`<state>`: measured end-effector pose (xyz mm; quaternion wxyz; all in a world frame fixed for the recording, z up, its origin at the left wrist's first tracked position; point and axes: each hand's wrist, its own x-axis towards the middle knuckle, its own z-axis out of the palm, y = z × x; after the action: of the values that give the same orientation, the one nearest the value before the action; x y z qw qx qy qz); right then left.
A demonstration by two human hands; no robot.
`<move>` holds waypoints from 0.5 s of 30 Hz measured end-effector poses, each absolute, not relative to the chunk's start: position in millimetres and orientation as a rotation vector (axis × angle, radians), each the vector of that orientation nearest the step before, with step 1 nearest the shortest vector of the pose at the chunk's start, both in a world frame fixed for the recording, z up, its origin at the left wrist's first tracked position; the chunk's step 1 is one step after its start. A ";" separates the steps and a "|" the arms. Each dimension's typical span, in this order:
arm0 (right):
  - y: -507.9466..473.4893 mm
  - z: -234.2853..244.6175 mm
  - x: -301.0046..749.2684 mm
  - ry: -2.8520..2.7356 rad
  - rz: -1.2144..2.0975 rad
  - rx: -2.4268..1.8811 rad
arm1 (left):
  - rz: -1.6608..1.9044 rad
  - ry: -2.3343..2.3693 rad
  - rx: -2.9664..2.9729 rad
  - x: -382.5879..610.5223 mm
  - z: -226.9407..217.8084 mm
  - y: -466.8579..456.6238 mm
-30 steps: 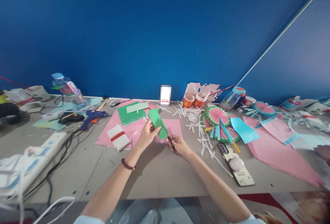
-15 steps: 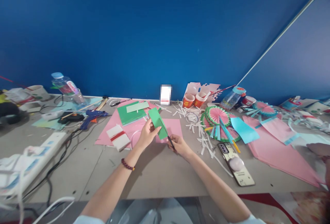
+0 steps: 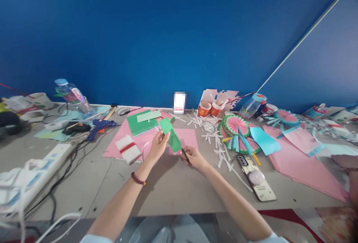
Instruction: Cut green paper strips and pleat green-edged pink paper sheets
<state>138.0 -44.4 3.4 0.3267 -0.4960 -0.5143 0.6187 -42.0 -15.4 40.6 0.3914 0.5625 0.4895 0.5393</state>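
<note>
My left hand (image 3: 159,145) pinches the left edge of a strip of green paper (image 3: 171,134), which it holds tilted above the table. In my right hand (image 3: 192,157) are scissors (image 3: 184,154) with dark handles, their blades lying along the paper's right edge. My fingers partly hide the handles. Beneath the strip lies a sheet of pink paper (image 3: 190,138). Behind my left hand, a stack of green paper (image 3: 137,124) rests on more pink paper, with a pale green strip (image 3: 149,116) on top.
White paper scraps (image 3: 220,153) and a phone (image 3: 256,179) lie to the right, near watermelon-patterned paper fans (image 3: 237,127). Two red paper cups (image 3: 204,109) stand at the back. On the left are a blue glue gun (image 3: 102,128), a power strip (image 3: 47,172) and a tilted bottle (image 3: 74,95).
The green paper strip has shifted slightly left and turned a little. My left thumb has moved up and back toward its left edge. My right hand with the scissors has barely moved.
</note>
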 end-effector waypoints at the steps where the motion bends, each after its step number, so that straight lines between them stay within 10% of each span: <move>1: -44.8 4.4 137.8 -1.348 1.620 -1.300 | 1.379 1.235 1.432 -42.2 39.6 -14.7; 15: -46.8 9.2 137.8 -1.367 1.626 -1.304 | 1.380 1.213 1.353 -41.8 43.4 -14.8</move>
<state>137.8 -46.8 9.2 0.3187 -0.4959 -0.5197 0.6184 -41.8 -14.8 43.4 0.4168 0.5391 0.4832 0.5497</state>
